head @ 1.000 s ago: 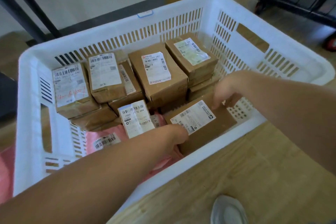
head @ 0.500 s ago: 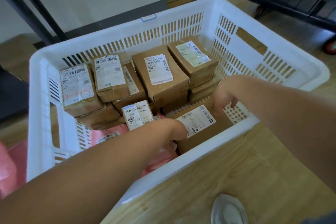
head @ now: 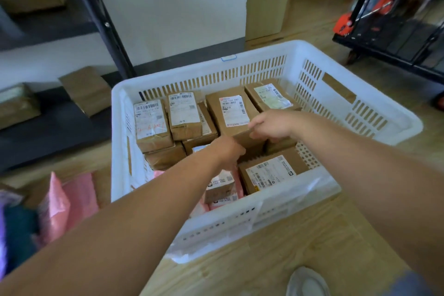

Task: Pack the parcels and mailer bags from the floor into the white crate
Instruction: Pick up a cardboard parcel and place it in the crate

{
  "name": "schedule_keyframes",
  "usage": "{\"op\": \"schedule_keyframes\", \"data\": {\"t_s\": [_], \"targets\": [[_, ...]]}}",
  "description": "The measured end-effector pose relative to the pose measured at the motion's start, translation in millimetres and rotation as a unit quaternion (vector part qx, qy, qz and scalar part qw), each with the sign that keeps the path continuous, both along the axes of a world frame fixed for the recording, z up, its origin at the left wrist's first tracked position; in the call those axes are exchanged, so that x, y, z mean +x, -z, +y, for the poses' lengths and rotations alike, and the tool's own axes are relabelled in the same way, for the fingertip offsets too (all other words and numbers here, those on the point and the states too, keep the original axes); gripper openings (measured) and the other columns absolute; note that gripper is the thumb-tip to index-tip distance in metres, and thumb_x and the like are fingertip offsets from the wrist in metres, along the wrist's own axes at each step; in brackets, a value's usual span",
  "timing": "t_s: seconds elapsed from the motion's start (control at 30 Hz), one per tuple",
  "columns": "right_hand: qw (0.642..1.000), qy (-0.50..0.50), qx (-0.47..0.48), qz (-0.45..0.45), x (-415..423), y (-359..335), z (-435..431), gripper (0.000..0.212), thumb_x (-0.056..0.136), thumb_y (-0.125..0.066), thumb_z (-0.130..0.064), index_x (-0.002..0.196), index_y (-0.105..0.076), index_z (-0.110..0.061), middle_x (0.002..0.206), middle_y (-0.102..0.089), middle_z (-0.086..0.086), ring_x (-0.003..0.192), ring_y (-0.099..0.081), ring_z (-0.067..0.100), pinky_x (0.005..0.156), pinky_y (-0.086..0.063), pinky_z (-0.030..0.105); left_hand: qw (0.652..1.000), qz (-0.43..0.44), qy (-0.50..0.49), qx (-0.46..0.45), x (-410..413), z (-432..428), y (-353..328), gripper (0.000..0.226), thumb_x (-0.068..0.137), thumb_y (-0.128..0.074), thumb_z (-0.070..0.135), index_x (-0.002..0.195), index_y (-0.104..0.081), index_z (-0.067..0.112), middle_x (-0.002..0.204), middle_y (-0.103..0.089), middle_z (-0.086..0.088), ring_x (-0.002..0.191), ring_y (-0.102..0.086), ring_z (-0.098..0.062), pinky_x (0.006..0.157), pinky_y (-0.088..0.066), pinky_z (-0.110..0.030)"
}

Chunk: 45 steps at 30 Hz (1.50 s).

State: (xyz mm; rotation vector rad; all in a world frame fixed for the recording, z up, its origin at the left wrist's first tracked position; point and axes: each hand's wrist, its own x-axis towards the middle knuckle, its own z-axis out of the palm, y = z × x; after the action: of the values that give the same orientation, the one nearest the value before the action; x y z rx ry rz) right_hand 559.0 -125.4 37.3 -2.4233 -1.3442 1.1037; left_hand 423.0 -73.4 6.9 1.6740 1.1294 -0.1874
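Right fingers [head: 260, 136] moved onto middle parcel [head: 231, 113], gripping near end, long axis away, left hand [head: 228, 151] unclear

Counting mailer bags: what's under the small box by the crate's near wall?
Pink mailer bags show under and beside the small box in the white crate. How many lie beneath cannot be seen, because the box itself covers them.

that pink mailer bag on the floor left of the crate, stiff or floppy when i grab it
Probably floppy: the pink mailer bag looks like thin crinkled film, slumped with a peaked fold. Likely light for its size; its glossy surface may be slippery. Contents aren't visible, so weight is a guess.
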Motion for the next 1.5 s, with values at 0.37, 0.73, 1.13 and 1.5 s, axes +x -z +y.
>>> {"op": "schedule_keyframes", "data": {"t_s": [0.37, 0.73, 1.13, 1.5], "targets": [[0.954, 0.062, 0.288, 0.060, -150, -33, 78, 0.034, 0.091, -0.058, -0.017, 0.125, -0.061, -0.020, 0.121, -0.064, -0.001, 0.104, -0.063, 0.021, 0.094, -0.050, 0.038, 0.933, -0.041, -0.197, 0.298, -171, 41, -53, 0.040, 0.090, -0.046, 0.011, 0.125, -0.060, 0.023, 0.131, -0.058, 0.003, 0.114, -0.057, -0.020, 0.093, -0.049, -0.031], [0.951, -0.045, 0.264, 0.156, -304, -21, 86, 0.039, 0.088, -0.052, -0.019, 0.126, -0.057, -0.026, 0.106, -0.069, -0.005, 0.091, -0.067, 0.019, 0.089, -0.054, 0.040, 0.881, 0.072, -0.355, 0.304, -366, 45, -29, 0.038, 0.095, -0.043, 0.011, 0.126, -0.059, 0.026, 0.127, -0.059, 0.006, 0.114, -0.057, -0.019, 0.082, -0.037, -0.020], [0.970, -0.084, 0.159, 0.161, -424, 33, 121, 0.025, 0.091, -0.055, -0.014, 0.113, -0.061, -0.023, 0.099, -0.066, -0.007, 0.090, -0.064, 0.018, 0.087, -0.055, 0.041, 0.803, 0.074, -0.531, 0.259, -493, 78, 30, 0.045, 0.088, -0.041, 0.005, 0.124, -0.063, 0.019, 0.121, -0.064, -0.004, 0.105, -0.060, -0.025, 0.082, -0.046, -0.027], [0.978, -0.150, 0.126, 0.075, -500, 82, 236, 0.034, 0.094, -0.052, -0.024, 0.128, -0.056, -0.024, 0.130, -0.059, -0.005, 0.116, -0.056, 0.019, 0.100, -0.045, 0.036, 0.740, 0.026, -0.639, 0.208, -531, 171, 96, 0.033, 0.094, -0.045, 0.020, 0.125, -0.056, 0.019, 0.118, -0.063, -0.002, 0.095, -0.058, -0.020, 0.078, -0.045, -0.029]]}}
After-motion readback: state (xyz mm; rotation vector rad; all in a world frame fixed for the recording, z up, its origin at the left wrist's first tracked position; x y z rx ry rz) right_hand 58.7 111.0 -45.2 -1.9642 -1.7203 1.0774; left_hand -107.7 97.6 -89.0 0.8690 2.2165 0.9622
